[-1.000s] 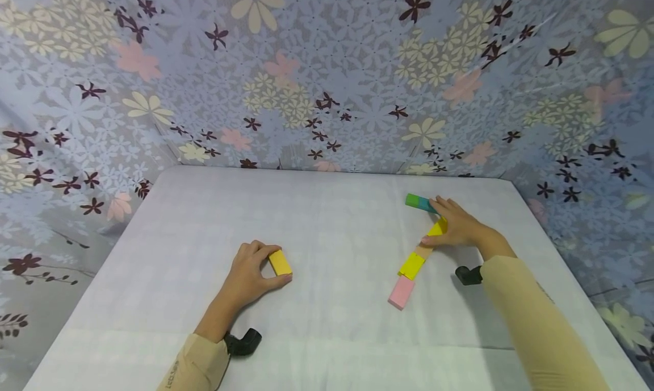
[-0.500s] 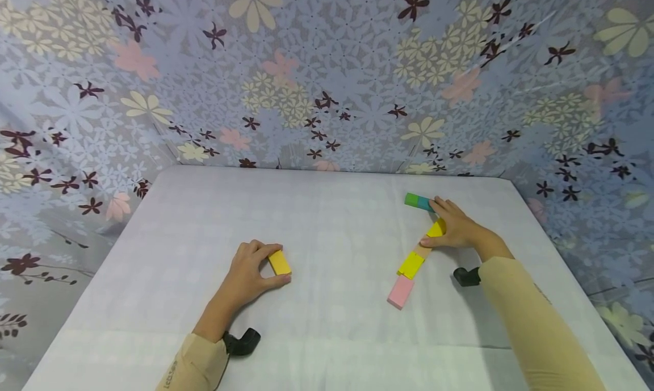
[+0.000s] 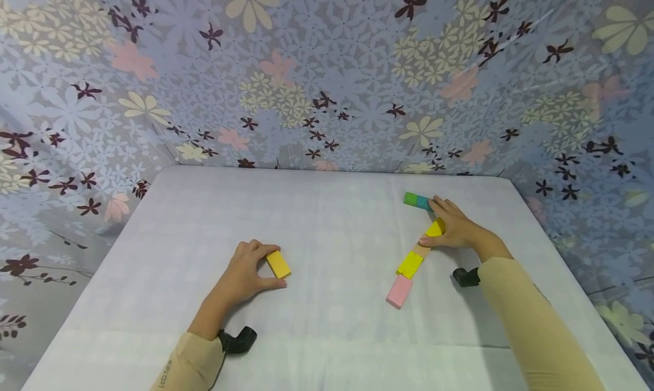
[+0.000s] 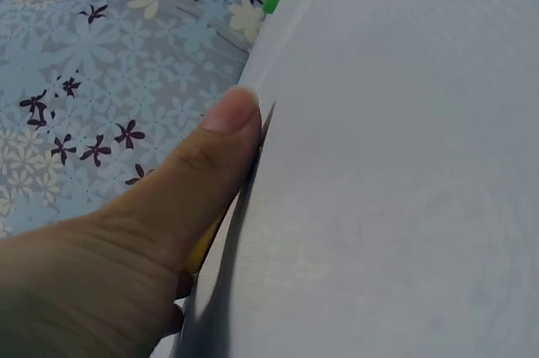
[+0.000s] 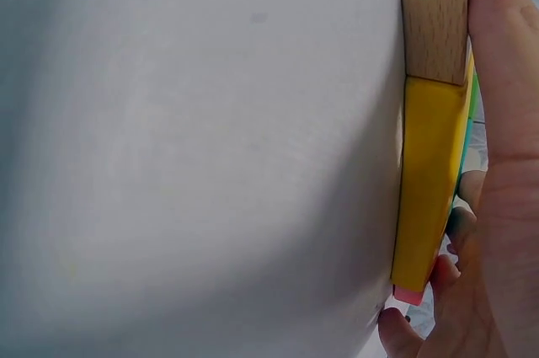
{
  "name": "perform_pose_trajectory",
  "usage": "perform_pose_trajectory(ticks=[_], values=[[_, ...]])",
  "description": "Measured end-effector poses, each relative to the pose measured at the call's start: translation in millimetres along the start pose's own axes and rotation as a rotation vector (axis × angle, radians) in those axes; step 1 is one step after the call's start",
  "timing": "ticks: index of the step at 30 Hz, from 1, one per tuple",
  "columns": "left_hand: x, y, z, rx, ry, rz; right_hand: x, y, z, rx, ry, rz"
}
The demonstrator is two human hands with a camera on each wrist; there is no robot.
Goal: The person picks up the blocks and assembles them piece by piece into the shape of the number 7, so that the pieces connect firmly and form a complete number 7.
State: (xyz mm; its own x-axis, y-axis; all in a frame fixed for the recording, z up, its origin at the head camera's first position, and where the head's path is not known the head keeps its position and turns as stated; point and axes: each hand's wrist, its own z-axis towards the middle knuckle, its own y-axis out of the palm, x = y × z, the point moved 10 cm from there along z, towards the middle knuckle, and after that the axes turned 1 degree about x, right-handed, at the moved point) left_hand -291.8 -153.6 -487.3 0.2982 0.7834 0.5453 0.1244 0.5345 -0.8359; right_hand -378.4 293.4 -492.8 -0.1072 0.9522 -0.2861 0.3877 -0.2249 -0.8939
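Observation:
My left hand (image 3: 245, 272) is beside a yellow block (image 3: 278, 264) at the table's left middle. Its fingers touch the block's far end, while the thumb stands slightly apart from the near end. At the right, my right hand (image 3: 455, 226) rests over a bent row of blocks, thumb at a tan wooden block (image 5: 434, 17) and fingers spread to a teal block (image 3: 423, 202). A yellow block (image 5: 425, 181) lies under the palm, with a pink-red block (image 5: 408, 296) at its end by the fingertips. That pink-red one is hidden in the head view.
A green block (image 3: 410, 198) ends the row at the back. Another yellow block (image 3: 410, 264) and a pink block (image 3: 399, 292) continue it toward the front. The white-covered table (image 3: 332, 323) meets a floral cloth (image 3: 327, 84) along its back and sides.
My left thumb has moved off the yellow block's near end, and the left hand has drawn slightly back. The right hand and the row stay in place.

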Motion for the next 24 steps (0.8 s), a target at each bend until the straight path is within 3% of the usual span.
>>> perform_pose_trajectory(ticks=[7, 12, 16, 24], values=[[9.9, -1.4, 6.4, 0.032, -0.038, 0.031, 3.0, -1.3, -1.6, 0.007, -0.004, 0.0], [26.9, -1.1, 22.3, 0.057, -0.041, 0.046, 3.7, -1.9, -2.7, 0.012, -0.004, 0.005], [48.0, 5.5, 49.1, 0.04, -0.047, 0.058, 4.2, -0.3, -2.2, 0.01, 0.0, 0.006], [94.2, 30.2, 122.3, 0.01, -0.058, 0.11, 4.5, 2.0, 1.2, 0.021, -0.005, 0.015]])
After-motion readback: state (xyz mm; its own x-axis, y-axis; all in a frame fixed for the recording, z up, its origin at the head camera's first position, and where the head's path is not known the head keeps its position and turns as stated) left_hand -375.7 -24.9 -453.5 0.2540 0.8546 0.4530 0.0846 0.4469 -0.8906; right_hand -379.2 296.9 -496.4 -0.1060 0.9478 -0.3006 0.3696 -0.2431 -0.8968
